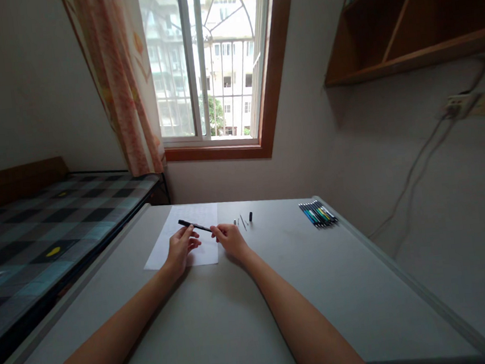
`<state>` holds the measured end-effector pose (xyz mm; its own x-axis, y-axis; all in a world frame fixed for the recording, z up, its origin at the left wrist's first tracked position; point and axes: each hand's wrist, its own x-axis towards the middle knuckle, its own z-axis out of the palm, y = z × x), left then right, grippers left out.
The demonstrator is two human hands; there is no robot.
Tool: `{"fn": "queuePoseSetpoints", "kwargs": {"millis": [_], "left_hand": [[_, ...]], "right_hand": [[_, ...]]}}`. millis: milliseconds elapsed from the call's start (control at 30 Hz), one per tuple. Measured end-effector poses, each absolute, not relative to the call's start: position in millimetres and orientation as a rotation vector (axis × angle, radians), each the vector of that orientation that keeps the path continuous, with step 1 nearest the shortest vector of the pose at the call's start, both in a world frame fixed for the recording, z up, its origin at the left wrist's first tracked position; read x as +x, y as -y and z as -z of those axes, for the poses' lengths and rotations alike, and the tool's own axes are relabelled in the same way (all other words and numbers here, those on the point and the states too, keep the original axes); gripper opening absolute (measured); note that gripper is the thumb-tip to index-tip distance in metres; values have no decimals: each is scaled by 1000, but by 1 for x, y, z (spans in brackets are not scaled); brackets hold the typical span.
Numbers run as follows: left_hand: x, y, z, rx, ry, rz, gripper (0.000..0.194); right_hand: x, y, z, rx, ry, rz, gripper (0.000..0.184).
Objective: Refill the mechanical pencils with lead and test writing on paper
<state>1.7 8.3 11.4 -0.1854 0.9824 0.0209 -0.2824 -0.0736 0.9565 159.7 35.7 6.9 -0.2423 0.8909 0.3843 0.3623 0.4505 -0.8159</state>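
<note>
A black pen (194, 226) is held level above a white sheet of paper (188, 241) on the grey table (238, 314). My left hand (182, 246) pinches the pen near its middle. My right hand (230, 239) is closed on the pen's right end. Small loose pen parts (241, 221) and a black cap (250, 216) lie on the table just right of my right hand.
A row of several pens (318, 213) lies at the table's far right. A bed with a checked cover (50, 235) stands to the left. Ahead is a window (205, 65) with a curtain (119, 85). A wooden shelf (411, 17) hangs on the right wall.
</note>
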Motion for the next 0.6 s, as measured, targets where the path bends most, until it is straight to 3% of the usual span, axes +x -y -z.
{"fn": "queuePoseSetpoints", "kwargs": {"millis": [600], "left_hand": [[1,-9,-9,936,-1074,-1502,36]], "right_hand": [[160,-35,-7,-1111,1907,-615,38]]}}
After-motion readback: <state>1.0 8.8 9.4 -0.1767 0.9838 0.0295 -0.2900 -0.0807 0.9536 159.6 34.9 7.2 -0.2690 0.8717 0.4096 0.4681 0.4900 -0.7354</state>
